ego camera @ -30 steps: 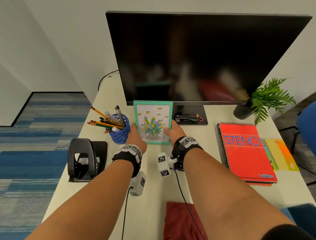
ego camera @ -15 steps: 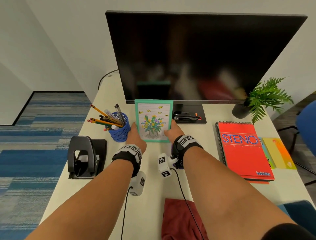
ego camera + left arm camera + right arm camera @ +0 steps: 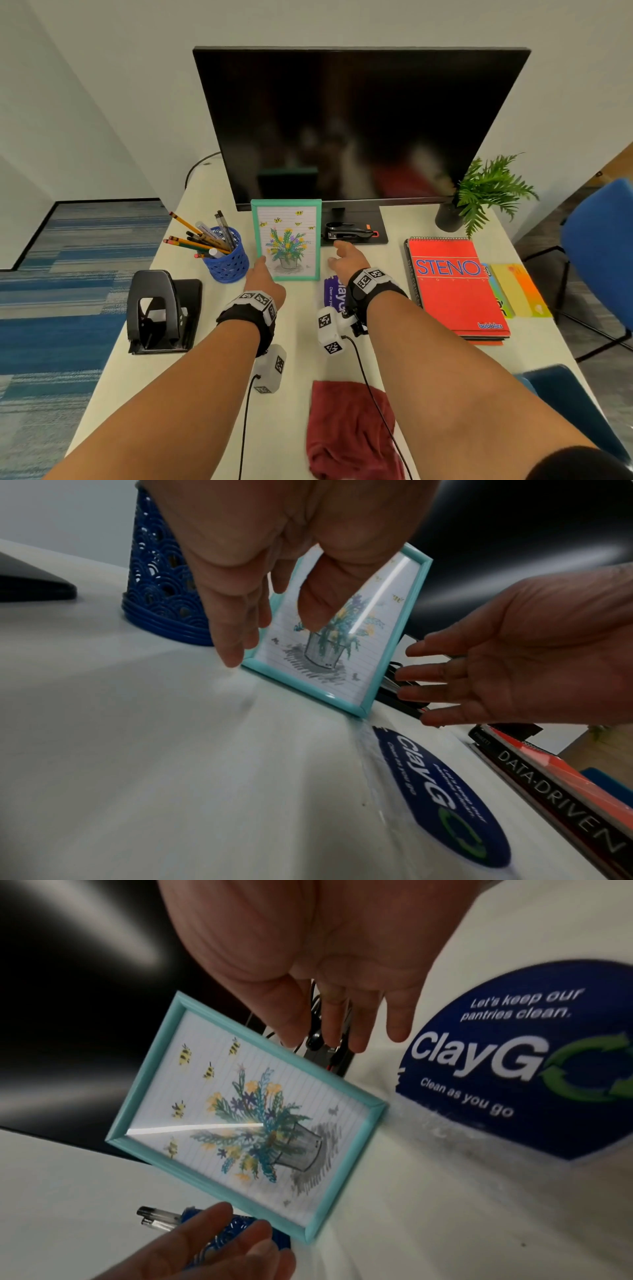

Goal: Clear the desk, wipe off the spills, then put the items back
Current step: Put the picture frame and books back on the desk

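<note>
A teal picture frame [image 3: 287, 240] [image 3: 337, 645] [image 3: 240, 1115] with a flower drawing stands upright on the white desk [image 3: 205, 370] in front of the monitor. My left hand [image 3: 265, 279] [image 3: 246, 601] hovers at its lower left corner with relaxed fingers, holding nothing. My right hand [image 3: 346, 257] [image 3: 479, 674] [image 3: 342, 1015] is open just right of the frame, clear of it. A dark red cloth [image 3: 349, 431] lies crumpled at the near desk edge under my right forearm.
Blue pencil cup [image 3: 226, 255] sits left of the frame and a black hole punch [image 3: 159, 310] farther left. A black stapler [image 3: 349, 231] rests on the monitor base. A red steno pad [image 3: 454, 286], coloured cards and a potted plant [image 3: 486, 192] are on the right. A blue sticker [image 3: 334, 294] lies below the frame.
Both hands let go of the frame, which now stands on its own slightly farther back. The right hand drew away to the right and the left loosened at the corner.
</note>
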